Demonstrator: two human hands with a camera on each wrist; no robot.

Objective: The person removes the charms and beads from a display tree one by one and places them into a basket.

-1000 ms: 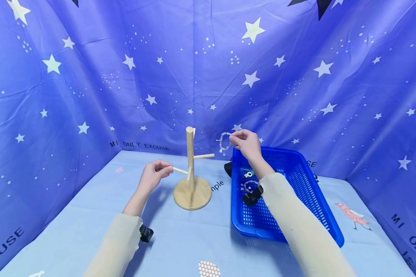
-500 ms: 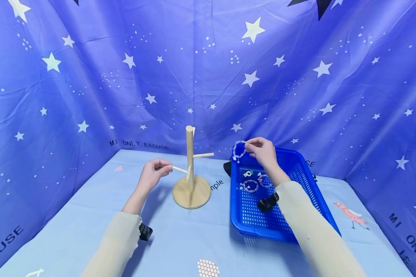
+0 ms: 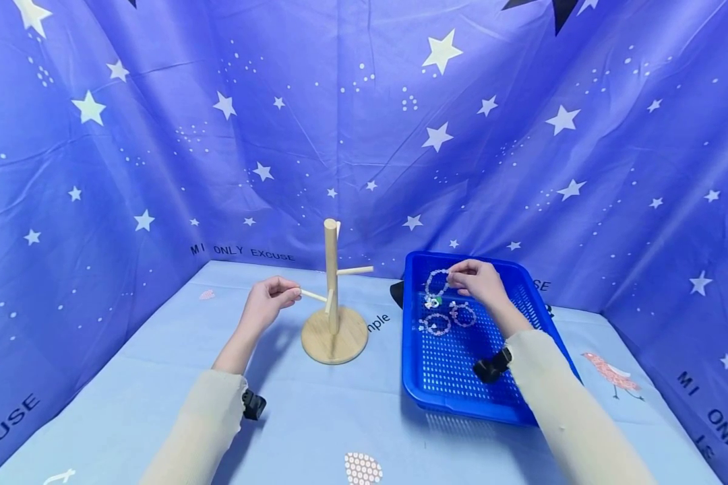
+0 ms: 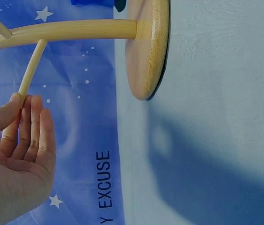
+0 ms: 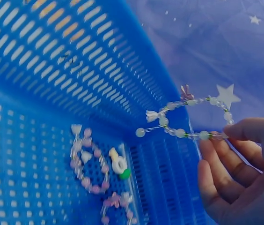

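Observation:
My right hand (image 3: 478, 281) pinches a beaded bracelet (image 3: 436, 283) between thumb and fingertips, over the far part of a blue basket (image 3: 418, 397). Pale beads and small charms show on this bracelet in the right wrist view. Below it in the basket lie two pink beaded bracelets, one (image 5: 78, 164) whole in view and another (image 5: 115, 201) cut off by the frame's edge. Beside them is a small white, green and yellow piece (image 5: 119, 165). On the left, my left hand (image 3: 268, 301) pinches the tip of a peg on a wooden stand (image 3: 332, 269).
The stand's round base (image 3: 335, 340) rests on a pale blue cloth (image 3: 291, 424), left of the basket. More pegs, such as the right-hand peg (image 3: 356, 271), stick out from its post. A blue star-patterned curtain (image 3: 340, 121) encloses the back and sides. A dark object (image 3: 397, 293) sits behind the basket's left edge.
My right hand has moved right, down and nearer with the bracelet, from beside the basket's far left corner to over its inside. The left hand stays on the peg.

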